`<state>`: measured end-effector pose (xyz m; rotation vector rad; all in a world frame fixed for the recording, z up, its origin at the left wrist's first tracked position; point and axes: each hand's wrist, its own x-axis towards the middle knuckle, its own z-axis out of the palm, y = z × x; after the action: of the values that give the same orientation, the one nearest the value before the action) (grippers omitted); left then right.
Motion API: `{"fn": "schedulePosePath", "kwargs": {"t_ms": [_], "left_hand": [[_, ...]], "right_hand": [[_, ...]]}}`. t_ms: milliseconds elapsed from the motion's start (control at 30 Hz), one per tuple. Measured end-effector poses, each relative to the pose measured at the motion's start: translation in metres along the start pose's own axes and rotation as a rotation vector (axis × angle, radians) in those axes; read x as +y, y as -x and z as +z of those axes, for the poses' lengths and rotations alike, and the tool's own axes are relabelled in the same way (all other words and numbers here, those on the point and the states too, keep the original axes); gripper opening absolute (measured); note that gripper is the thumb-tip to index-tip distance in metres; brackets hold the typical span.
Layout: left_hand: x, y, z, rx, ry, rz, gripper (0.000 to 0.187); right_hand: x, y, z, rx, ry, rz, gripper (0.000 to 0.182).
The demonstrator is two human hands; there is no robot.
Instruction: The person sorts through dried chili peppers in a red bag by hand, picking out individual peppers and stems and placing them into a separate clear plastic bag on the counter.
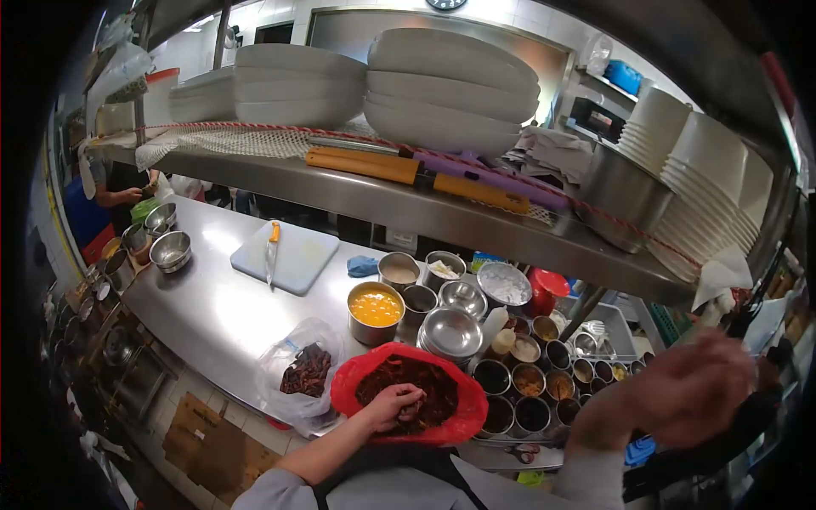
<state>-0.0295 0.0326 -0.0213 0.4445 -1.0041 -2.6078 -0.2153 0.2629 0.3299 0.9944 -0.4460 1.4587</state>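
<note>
My left hand [395, 406] is over the mouth of a red plastic bag [472, 410], its fingers curled together. Whatever lies between those fingers is hidden. Dark reddish-brown dried pieces [438, 393], perhaps dried chillies, fill the bag. Just left of it, a clear plastic bag [276, 361] holds more dark dried pieces [308, 371]. Raised on the right side, my right hand [693, 382] is smeared by motion, so its fingers cannot be made out. Near it are several small metal pots of seasonings [561, 387].
A knife [272, 255] lies on a white cutting board [310, 255]. Behind the red bag stand a pot of yellow liquid [375, 308] and stacked metal bowls [450, 331]. Overhead, a metal shelf [280, 183] carries white bowls [450, 85]. A co-worker's hand [129, 195] shows far left.
</note>
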Motion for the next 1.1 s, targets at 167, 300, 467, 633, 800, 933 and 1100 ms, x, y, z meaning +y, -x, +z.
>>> {"fn": "schedulePosePath", "kwargs": {"t_ms": [167,300,467,633,800,933,1100], "left_hand": [[-0.006,-0.007,-0.002,0.001,0.009,-0.001,0.011],[-0.014,0.003,-0.001,0.050,-0.033,0.005,0.011],[-0.010,0.006,-0.001,0.089,-0.043,0.010,0.010],[-0.005,0.004,0.008,0.210,-0.100,0.142,0.009],[-0.005,0.001,0.010,0.354,-0.198,0.366,0.011],[-0.014,-0.004,0.009,0.455,-0.331,0.502,0.012],[-0.014,-0.006,0.012,0.449,-0.442,0.496,0.017]], "right_hand": [[0.041,-0.050,-0.002,0.135,0.102,-0.238,0.017],[0.104,-0.064,0.035,-0.168,0.502,-0.142,0.024],[0.042,-0.062,-0.012,0.263,0.023,-0.264,0.033],[-0.060,0.056,-0.004,-0.285,-0.561,0.064,0.015],[-0.091,0.244,-0.023,-1.334,-0.230,0.949,0.031],[-0.106,0.315,-0.061,-1.430,-0.228,1.348,0.029],[-0.108,0.340,-0.070,-1.405,-0.245,1.271,0.015]]}}
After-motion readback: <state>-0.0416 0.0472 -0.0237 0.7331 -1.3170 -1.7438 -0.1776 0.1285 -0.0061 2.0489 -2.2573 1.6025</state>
